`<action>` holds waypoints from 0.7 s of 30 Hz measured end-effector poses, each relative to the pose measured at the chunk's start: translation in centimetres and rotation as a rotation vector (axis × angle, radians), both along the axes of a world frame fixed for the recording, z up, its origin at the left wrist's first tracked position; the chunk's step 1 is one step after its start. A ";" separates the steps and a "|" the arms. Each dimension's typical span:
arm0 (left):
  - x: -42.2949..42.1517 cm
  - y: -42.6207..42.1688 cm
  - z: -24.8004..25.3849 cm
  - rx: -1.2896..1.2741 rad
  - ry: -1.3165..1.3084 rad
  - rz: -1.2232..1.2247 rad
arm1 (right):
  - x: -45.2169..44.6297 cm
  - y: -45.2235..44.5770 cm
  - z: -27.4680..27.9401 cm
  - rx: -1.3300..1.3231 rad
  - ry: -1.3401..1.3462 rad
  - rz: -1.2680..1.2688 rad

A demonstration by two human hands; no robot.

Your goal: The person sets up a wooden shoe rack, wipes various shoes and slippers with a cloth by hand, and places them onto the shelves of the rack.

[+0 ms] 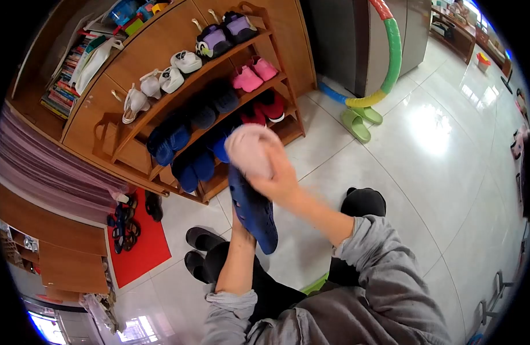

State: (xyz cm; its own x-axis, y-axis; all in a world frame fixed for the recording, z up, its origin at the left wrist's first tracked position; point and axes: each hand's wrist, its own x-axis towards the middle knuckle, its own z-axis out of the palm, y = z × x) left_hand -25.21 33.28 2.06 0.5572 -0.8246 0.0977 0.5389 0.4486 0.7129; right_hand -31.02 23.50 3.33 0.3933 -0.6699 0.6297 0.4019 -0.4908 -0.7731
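A dark blue clog (250,210) with holes in its side is held up in front of my body, its length running up and down. My left hand (239,221) supports it from behind, mostly hidden by the clog, with only the wrist area showing. Pressed together in my right hand (281,177) is a pale pink cloth (247,148), slightly blurred. The cloth is at the clog's upper end and covers part of it. Whether the two touch I cannot tell.
A wooden shoe rack (219,63) ahead holds white, purple, pink, blue and red shoes. Green slippers (357,123) lie by the fridge (337,46) under a coloured hoop (393,54). Black shoes (199,253) stand at lower left, near a red mat (138,241) with sandals.
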 end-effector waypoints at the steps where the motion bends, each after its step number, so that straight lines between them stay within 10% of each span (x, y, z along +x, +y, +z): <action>1: 0.1 0.1 -0.5 0.015 0.008 0.000 | -0.8 1.4 -0.8 -0.190 0.080 0.043; 4: 1.0 1.2 -1.0 0.057 0.015 -0.017 | -3.0 4.3 -2.0 -0.563 0.225 0.192; 11: 4.2 3.4 1.0 0.041 -0.053 0.095 | -8.7 4.2 -6.0 -0.297 0.460 0.429; 16: 2.6 2.5 1.5 -0.001 -0.030 0.078 | -5.7 -1.1 -2.5 0.248 0.279 0.109; 21: -0.2 1.0 -1.6 0.038 0.065 0.014 | -1.4 -1.3 -2.6 0.058 0.174 -0.155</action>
